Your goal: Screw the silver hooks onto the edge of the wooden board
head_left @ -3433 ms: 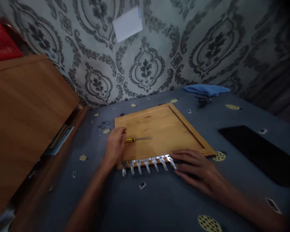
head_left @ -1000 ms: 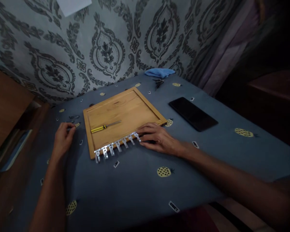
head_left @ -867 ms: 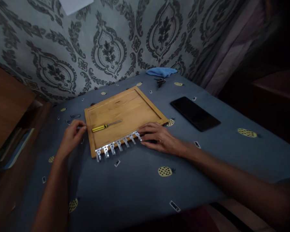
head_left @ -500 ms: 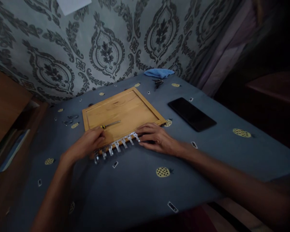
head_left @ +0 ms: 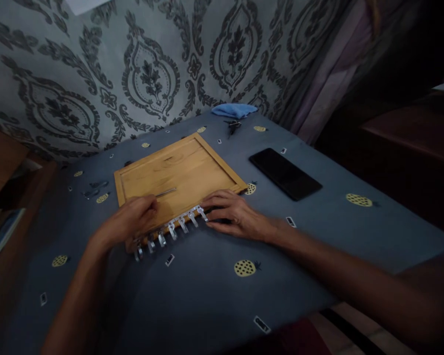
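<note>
A framed wooden board point(head_left: 185, 162) lies on the table, and along its near edge runs a metal hook rail point(head_left: 175, 220) with several hooks pointing toward me. My left hand point(head_left: 133, 217) is curled closed over the board's left near part. The thin metal shaft of a screwdriver point(head_left: 166, 192) sticks out from its fingers; the handle is hidden in the hand. At the rail's right end, my right hand point(head_left: 237, 214) grips the rail with bent fingers, its index finger resting on the board.
A black phone point(head_left: 284, 173) lies right of the board. Keys point(head_left: 233, 126) and a blue cloth point(head_left: 235, 110) are at the back by the patterned wall. Small metal pieces point(head_left: 95, 190) lie to the left. A wooden shelf point(head_left: 7, 212) stands at the far left.
My left hand has moved slightly over the screwdriver's yellow and black handle, which showed before. My right hand stays at the rail's end. The whole view has shifted a little.
</note>
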### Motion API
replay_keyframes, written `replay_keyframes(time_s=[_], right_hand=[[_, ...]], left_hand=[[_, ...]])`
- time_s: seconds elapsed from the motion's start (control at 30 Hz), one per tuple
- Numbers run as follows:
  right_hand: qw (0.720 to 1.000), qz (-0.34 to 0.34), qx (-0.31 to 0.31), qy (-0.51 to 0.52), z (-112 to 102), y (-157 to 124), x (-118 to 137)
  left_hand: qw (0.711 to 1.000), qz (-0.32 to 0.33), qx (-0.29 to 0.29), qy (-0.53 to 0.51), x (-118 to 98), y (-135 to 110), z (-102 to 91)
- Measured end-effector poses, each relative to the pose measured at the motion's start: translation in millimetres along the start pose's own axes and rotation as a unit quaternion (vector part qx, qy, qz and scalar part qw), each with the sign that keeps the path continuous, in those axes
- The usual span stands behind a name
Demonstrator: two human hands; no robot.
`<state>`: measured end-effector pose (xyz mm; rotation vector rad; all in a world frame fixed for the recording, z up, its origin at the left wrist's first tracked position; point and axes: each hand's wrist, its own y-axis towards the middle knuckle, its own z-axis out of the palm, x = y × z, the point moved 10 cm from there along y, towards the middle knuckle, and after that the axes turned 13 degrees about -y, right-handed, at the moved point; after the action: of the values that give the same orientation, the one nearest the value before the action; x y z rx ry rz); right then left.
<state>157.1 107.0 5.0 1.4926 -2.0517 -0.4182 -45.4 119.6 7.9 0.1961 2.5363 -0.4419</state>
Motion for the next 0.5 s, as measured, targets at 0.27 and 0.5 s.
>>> replay_keyframes(time_s=[0.27,0.5], right_hand=[[1.0,0.01,0.012,0.002,-2,3,2],[1.0,0.021,0.018,0.004,-1,2,0]], left_hand=[[0.961,0.09,0.049,-0.255,-68,29,16.3],[0.951,0.093,0.09,-0.283,-70,57,44.6]])
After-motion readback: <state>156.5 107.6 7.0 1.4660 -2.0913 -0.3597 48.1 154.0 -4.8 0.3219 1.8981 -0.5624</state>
